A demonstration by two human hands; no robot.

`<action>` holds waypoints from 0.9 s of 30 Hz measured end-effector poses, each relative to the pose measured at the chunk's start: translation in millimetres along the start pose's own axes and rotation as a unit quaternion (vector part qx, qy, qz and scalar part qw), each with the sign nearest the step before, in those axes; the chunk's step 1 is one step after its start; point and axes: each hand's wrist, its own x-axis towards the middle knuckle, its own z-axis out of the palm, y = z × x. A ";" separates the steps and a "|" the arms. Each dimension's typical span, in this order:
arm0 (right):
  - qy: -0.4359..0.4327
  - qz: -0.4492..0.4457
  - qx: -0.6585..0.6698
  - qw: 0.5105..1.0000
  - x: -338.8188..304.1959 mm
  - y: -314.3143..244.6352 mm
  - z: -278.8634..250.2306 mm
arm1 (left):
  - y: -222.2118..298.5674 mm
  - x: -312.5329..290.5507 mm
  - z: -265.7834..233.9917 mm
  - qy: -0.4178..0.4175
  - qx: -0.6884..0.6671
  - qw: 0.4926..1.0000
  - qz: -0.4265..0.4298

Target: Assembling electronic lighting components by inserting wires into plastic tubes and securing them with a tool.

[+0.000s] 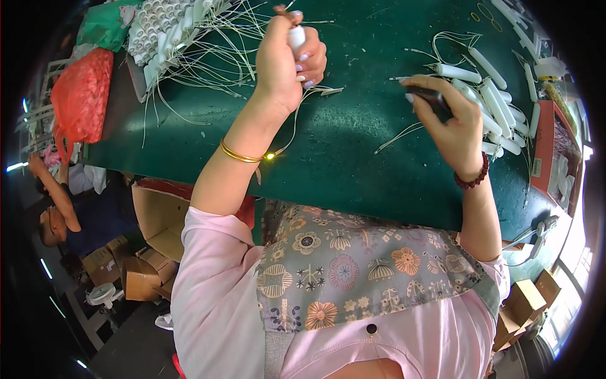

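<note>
My left hand [287, 63], above the far middle of the green table [353, 167], is closed round a white cylinder [296, 38]. Thin white wires trail below that hand. Something brown shows at its thumb; I cannot make out what. On the right, my right hand [449, 117] grips a small dark object [434, 100] between thumb and fingers, its kind unclear. Beside it lies a loose pile of white cylinders [495, 107] with wire leads. A pair of thin wires [398, 138] rests on the table between my hands.
A stack of white tubes [161, 31] with many wires stands far left, near a red plastic bag [82, 95] and a green bag [104, 25]. At right is a red box [550, 148]. Cardboard boxes [142, 278] and another person [63, 215] are at the left.
</note>
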 end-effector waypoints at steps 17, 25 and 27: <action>-0.111 -0.084 0.063 0.988 1.7 25.2 0.1 | 28.0 -63.8 81.3 -0.175 0.811 0.495 0.257; -0.077 -0.109 -0.148 0.980 4.0 42.8 -26.0 | 55.8 -58.5 75.9 -0.181 0.745 0.642 0.034; -0.057 -0.038 -0.130 0.989 9.0 43.7 -40.2 | 62.7 -55.0 60.2 -0.151 0.669 0.720 0.105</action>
